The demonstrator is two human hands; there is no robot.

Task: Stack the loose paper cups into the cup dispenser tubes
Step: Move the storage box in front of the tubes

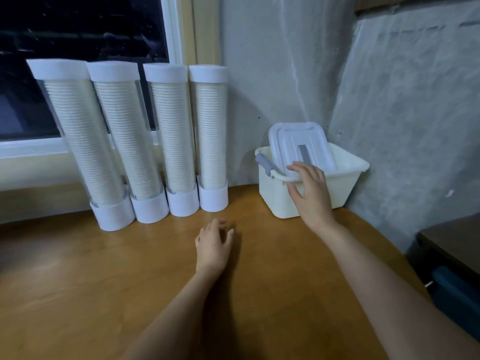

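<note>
Several clear cup dispenser tubes (pixel 171 136) with white caps and bases lean against the window and wall at the back left, each packed with stacked paper cups (pixel 210 133). No loose cup shows. My right hand (pixel 310 193) reaches over the front rim of a cream plastic bin (pixel 345 178), fingers spread and relaxed, thumb against the bin's front wall. A white lid (pixel 298 144) with grey latches stands tilted inside the bin. My left hand (pixel 214 242) hovers low over the wooden table (pixel 104 281), fingers loosely bent, holding nothing.
A rough grey wall closes the corner behind the bin. A dark window sits behind the tubes. At the right edge stand a dark side table (pixel 452 245) and a teal object (pixel 457 294) below it.
</note>
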